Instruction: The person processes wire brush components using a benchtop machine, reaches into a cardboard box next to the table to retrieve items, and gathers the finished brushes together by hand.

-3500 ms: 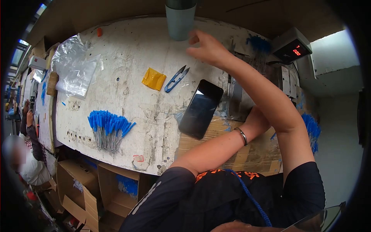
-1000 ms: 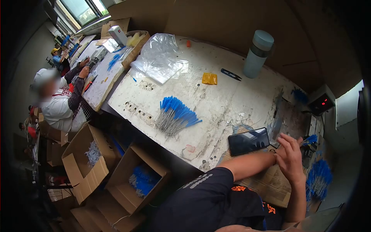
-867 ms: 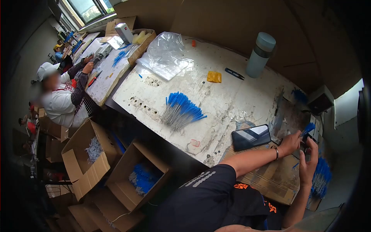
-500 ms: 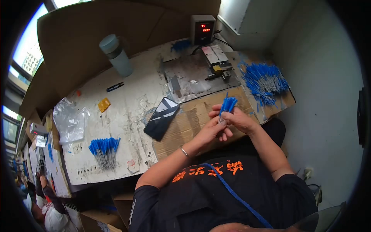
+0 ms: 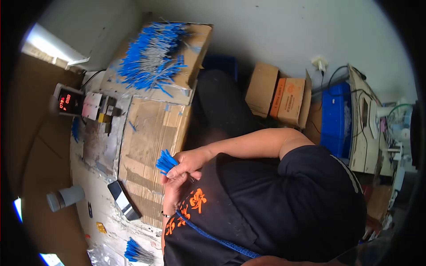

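A bundle of thin blue wires (image 5: 166, 161) is gathered between both hands, just over the cardboard sheet on the bench. My right hand (image 5: 190, 162) is closed round it, with the blue ends sticking out past the fingers. Below, my left hand (image 5: 174, 185) presses against the same bundle from underneath; its fingers are partly hidden by the right hand. The lower ends of the wires are mostly covered by the hands. Closest to the hands on the bench lies a dark phone (image 5: 123, 201).
A large pile of blue and grey wires (image 5: 153, 55) lies on cardboard at the top. A small machine (image 5: 101, 110) stands beside a red-digit counter (image 5: 69, 100). Another wire bundle (image 5: 137, 252), a bottle (image 5: 65, 198) and a yellow packet (image 5: 101, 228) are on the bench. Cardboard boxes (image 5: 288, 99) and a blue crate (image 5: 335, 122) stand right.
The view has swung to the right, bringing the boxes and blue crate into sight. Both hands still have the wire bundle, now closer to the body, with the right hand more over it.
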The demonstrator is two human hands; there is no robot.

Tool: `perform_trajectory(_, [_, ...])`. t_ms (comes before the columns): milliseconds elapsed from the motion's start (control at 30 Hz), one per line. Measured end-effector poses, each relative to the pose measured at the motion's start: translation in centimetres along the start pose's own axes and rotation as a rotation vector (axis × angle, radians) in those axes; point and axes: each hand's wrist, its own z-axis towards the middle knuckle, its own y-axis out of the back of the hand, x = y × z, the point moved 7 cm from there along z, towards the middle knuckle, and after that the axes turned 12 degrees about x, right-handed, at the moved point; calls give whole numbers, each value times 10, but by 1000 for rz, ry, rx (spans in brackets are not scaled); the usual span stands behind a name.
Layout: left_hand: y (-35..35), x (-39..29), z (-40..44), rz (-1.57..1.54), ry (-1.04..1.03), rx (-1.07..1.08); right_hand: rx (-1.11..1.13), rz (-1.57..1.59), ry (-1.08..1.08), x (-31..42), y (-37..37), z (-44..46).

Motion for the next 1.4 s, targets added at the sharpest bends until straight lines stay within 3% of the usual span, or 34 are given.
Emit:
perform_trajectory(100, [0,-1,11,70,4,-26,-34,92,49,-17,8,-24])
perform_trajectory(167, [3,1,18,129,-30,-127,-297,-255,262,-19,27,-49])
perform_trajectory(233, [-8,5,28,67,-58,-175,-338,-135,333,-11,24,-91])
perform_trajectory(300, [-2,4,34,70,12,-89,-395,-197,296,-10,28,-130])
perform_trajectory(333, [1,3,37,88,-10,-153,-468,-237,387,-3,28,-155])
perform_trajectory(367, [-6,-1,41,97,-4,-222,-579,-195,480,2,30,-180])
perform_trajectory(433, [-12,-12,59,174,-36,-100,-1078,-666,484,17,34,-239])
perform_trajectory(467, [-15,-16,67,198,-66,-99,-1354,-1070,530,25,30,-264])
perform_trajectory(500, [-30,-20,76,250,-91,-180,-1413,-1154,443,21,36,-276])
perform_trajectory(600, [-50,-25,109,283,-41,37,-1308,-873,352,-45,62,-251])
perform_trajectory(700, [-70,-22,140,316,10,169,-1329,-901,350,-40,68,-247])
perform_trajectory(900, [-126,-14,192,724,33,120,-1362,-891,371,-47,71,-250])
perform_trajectory(967, [-149,-23,208,1409,-128,238,-1372,-875,352,-50,69,-252])
perform_trajectory(1033, [-201,-20,215,1946,-589,417,-1363,-831,347,-53,69,-253])
perform_trajectory(1067, [-217,-16,221,2086,-629,477,-1363,-830,349,-55,69,-251])
perform_trajectory(1167, [-218,-5,245,2300,-667,463,-1389,-846,385,-57,70,-254])
perform_trajectory(1400, [-210,-7,249,2357,-738,316,-1399,-742,416,-70,63,-264])
